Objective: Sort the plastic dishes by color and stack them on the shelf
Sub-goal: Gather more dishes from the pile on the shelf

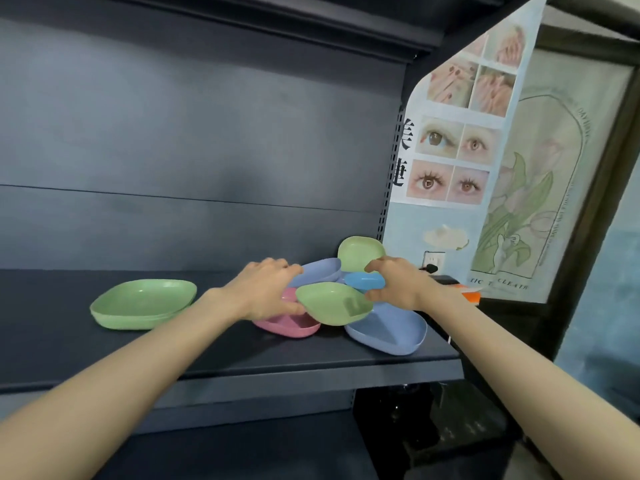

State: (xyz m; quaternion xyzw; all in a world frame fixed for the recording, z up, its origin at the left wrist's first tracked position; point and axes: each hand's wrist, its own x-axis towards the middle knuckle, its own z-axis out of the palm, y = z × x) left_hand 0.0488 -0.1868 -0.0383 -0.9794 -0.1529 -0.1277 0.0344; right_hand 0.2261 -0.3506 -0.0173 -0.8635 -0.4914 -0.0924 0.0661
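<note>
A pile of plastic dishes lies at the right end of the dark shelf (221, 355). My left hand (266, 292) holds the left rim of a tilted green dish (332, 306) above a pink dish (287, 325). My right hand (394, 282) grips a small bright blue dish (363, 280) at the green dish's right side. A lavender dish (388, 329) lies under them at the front, another lavender dish (322, 271) sits behind, and a second green dish (360, 252) leans at the back. Further left, a stack of green dishes (142, 303) rests on the shelf.
The shelf's dark back panel (194, 150) rises behind the dishes and an upper shelf (277, 19) hangs overhead. A poster (460, 150) hangs on the right upright. An orange object (471, 296) sits past the shelf's right end.
</note>
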